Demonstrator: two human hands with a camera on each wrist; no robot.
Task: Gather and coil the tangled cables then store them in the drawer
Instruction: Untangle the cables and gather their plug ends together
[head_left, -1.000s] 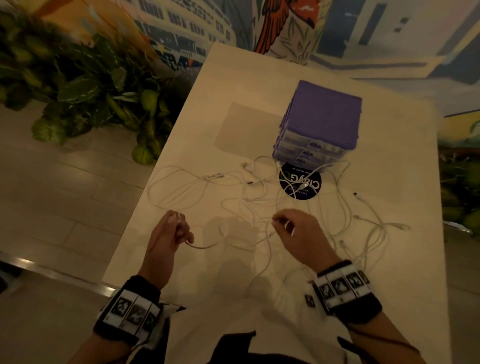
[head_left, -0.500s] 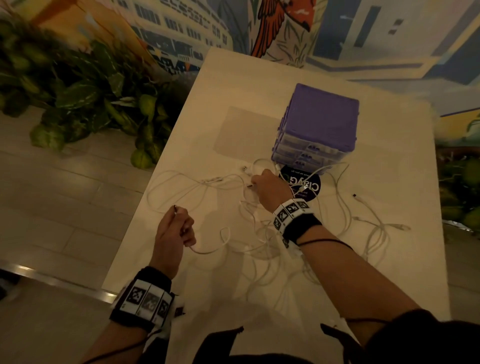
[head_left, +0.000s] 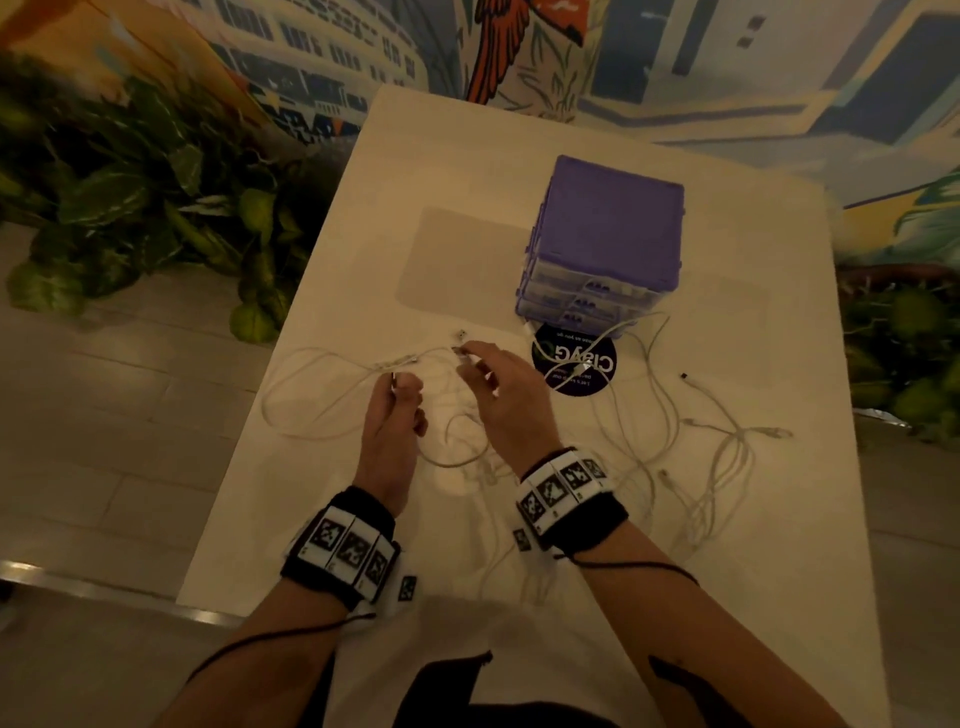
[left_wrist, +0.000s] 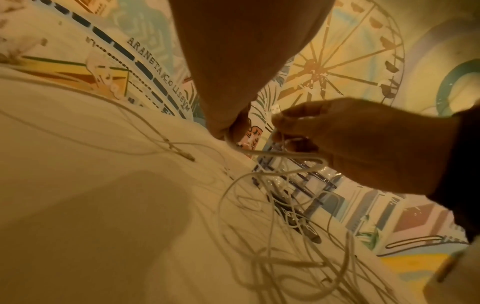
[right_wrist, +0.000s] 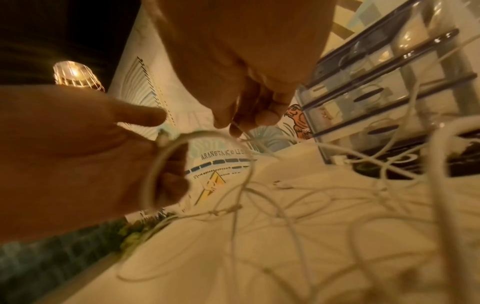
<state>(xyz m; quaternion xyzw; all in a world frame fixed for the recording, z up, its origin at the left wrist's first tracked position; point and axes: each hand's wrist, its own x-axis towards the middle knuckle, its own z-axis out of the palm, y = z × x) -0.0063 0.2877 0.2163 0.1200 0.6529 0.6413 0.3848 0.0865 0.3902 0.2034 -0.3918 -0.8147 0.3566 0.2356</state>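
Cables before drawer unit, seemingly touching

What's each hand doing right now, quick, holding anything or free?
Left hand: closed, fingers curled round a white cable near its plug end.
Right hand: closed, fingers pinching a white cable strand above the table.
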